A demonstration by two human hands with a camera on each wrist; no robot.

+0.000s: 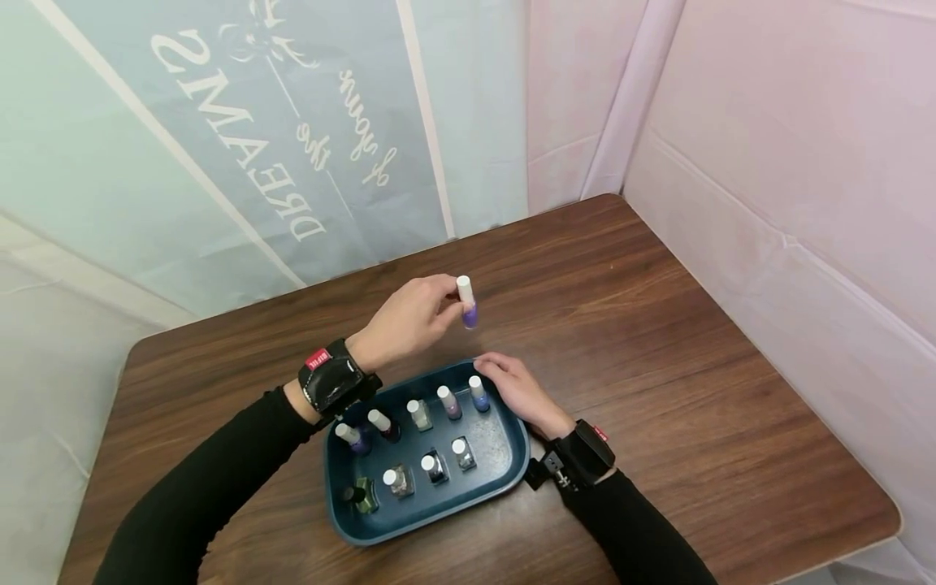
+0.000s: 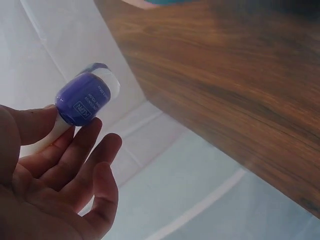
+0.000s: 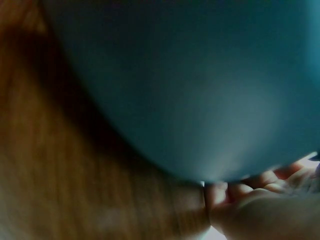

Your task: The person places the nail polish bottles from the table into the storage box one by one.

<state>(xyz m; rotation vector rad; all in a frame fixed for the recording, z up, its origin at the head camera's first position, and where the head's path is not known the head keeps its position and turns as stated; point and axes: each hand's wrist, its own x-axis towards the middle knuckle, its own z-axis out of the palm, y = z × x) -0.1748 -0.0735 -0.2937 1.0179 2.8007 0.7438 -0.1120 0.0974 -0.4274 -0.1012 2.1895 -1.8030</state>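
Observation:
My left hand pinches a purple nail polish bottle by its white cap, thumb against fingertips. In the head view this bottle hangs beyond the far edge of a dark teal tray, cap up. My right hand holds the tray at its far right corner, thumb at the rim. In the right wrist view, the fingers lie against the tray's outer side, partly hidden. Several bottles stand inside the tray, among them a blue one, a pinkish one and a green one with a dark cap.
The tray sits near the front of a brown wood-grain table. Behind the table hangs a pale blue cloth with white lettering; a pinkish-white sheet hangs along the right side.

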